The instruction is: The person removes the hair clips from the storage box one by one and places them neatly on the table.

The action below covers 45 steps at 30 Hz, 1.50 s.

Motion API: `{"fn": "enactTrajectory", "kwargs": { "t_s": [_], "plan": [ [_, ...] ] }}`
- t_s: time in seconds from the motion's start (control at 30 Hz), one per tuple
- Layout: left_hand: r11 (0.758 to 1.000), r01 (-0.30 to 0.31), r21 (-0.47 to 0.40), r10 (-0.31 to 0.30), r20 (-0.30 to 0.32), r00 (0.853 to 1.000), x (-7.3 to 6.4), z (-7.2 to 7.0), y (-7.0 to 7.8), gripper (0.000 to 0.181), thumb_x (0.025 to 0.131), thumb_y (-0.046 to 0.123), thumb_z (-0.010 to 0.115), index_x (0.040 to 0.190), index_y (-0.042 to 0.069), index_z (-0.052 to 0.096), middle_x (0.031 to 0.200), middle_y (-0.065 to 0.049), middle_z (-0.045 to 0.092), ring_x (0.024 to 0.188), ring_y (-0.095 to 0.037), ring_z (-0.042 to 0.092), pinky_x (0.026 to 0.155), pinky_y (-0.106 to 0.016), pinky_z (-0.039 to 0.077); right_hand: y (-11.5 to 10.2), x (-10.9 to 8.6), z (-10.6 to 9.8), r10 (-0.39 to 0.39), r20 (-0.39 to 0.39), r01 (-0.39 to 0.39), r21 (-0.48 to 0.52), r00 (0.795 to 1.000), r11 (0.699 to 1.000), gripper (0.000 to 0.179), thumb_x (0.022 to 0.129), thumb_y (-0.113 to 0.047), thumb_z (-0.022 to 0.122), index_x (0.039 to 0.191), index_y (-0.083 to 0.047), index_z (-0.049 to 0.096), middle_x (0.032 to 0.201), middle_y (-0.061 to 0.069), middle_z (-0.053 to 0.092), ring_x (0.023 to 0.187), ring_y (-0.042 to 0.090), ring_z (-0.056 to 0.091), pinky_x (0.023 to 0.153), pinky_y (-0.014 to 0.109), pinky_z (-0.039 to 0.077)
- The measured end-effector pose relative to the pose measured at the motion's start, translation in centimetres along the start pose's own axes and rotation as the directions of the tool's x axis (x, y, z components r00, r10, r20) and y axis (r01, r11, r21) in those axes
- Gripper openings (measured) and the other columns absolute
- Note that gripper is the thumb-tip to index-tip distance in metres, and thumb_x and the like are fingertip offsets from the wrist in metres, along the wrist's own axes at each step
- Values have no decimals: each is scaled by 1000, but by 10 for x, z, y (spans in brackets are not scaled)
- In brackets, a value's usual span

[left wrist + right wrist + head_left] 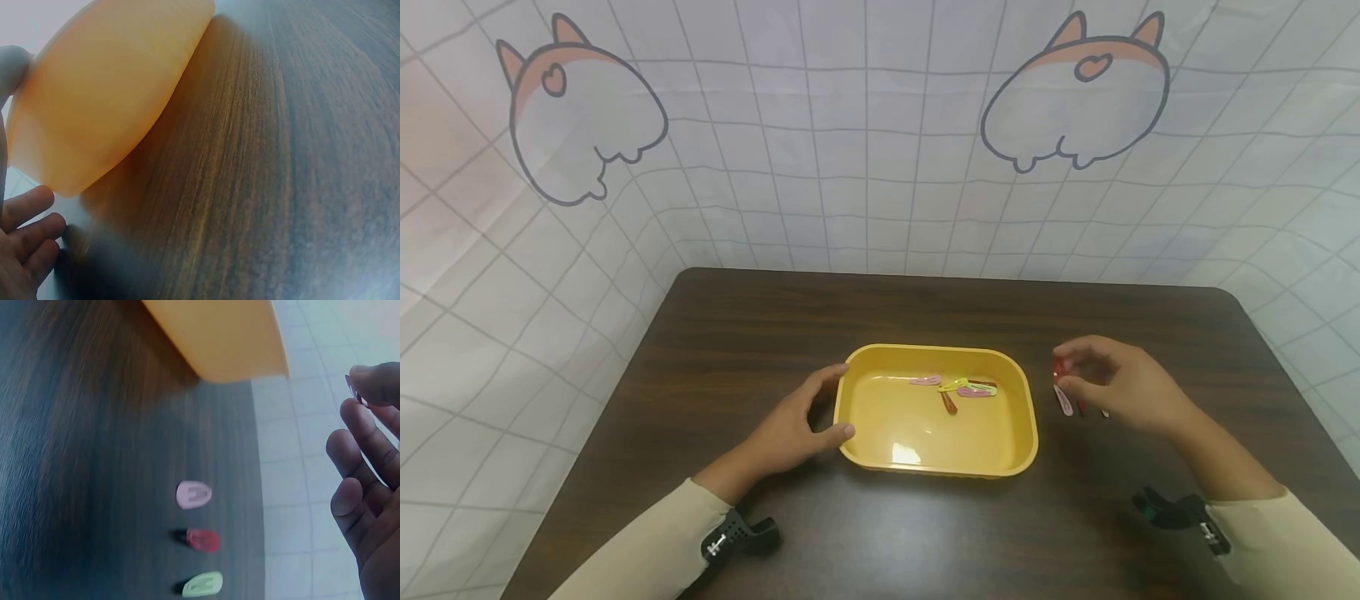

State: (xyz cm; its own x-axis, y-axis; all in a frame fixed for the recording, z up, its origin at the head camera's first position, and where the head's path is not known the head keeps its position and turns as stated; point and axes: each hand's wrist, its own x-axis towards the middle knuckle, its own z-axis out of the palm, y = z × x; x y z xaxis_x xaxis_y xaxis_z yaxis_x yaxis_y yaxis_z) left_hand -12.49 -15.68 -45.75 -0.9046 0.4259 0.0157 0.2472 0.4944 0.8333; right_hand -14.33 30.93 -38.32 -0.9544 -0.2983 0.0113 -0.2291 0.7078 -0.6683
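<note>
A shallow yellow tray (868, 446) stands mid-table with several snap hair clips inside, among them a pink clip (925, 381), a yellow clip (952, 385) and a brown clip (949, 403). My left hand (786, 429) holds the tray's left end, thumb over the rim near the front corner and fingertips at the back corner. Right of the tray, my right hand (1120, 387) pinches a red hair clip (1059, 369) between thumb and fingertips. Below that hand lie a pink clip (194, 494), a red clip (203, 540) and a green clip (203, 584) in a row, partly hidden in the head view.
The dark wooden table (760, 317) has its back edge against a white grid-patterned curtain (895, 167) with cartoon animal prints. Black straps (737, 533) sit at both wrists over light sleeves. The tray's raised wall separates its inside from the loose clips.
</note>
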Motion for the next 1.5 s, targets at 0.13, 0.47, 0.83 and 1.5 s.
{"fn": "enactTrajectory", "kwargs": {
  "t_s": [0.13,0.47,0.83,1.5],
  "plan": [
    [1000,3,4,-3,-1,1000,0,0,0,83,87,44,79,156,27,36,146,-1,53,139,-25,46,114,-53,35,9,-4,-5,6,-42,-8,-44,999,999,39,90,-26,82,125,-16,68,103,0,72,92,21,68,70,29,52],
    [1000,12,2,-12,1,1000,0,0,2,84,87,43,80,156,26,36,146,-1,53,138,-25,47,114,-54,35,32,-15,-17,49,-91,-57,-86,995,995,40,91,-30,81,125,-15,68,104,1,71,91,18,66,68,28,55],
    [1000,6,7,-6,-2,1000,-1,-1,1,84,86,43,80,156,26,36,146,0,53,138,-25,47,114,-54,35,44,-22,-26,56,-98,-67,-116,994,991,36,91,-28,80,123,-14,69,102,2,70,89,13,63,66,27,50],
    [996,8,91,-8,-4,1000,1,-5,3,84,85,53,79,155,33,38,149,6,52,141,-17,44,114,-50,36,72,-30,-24,59,-87,-71,-145,994,987,36,90,-26,81,121,-11,70,97,0,71,84,5,62,69,24,49]
  ]
}}
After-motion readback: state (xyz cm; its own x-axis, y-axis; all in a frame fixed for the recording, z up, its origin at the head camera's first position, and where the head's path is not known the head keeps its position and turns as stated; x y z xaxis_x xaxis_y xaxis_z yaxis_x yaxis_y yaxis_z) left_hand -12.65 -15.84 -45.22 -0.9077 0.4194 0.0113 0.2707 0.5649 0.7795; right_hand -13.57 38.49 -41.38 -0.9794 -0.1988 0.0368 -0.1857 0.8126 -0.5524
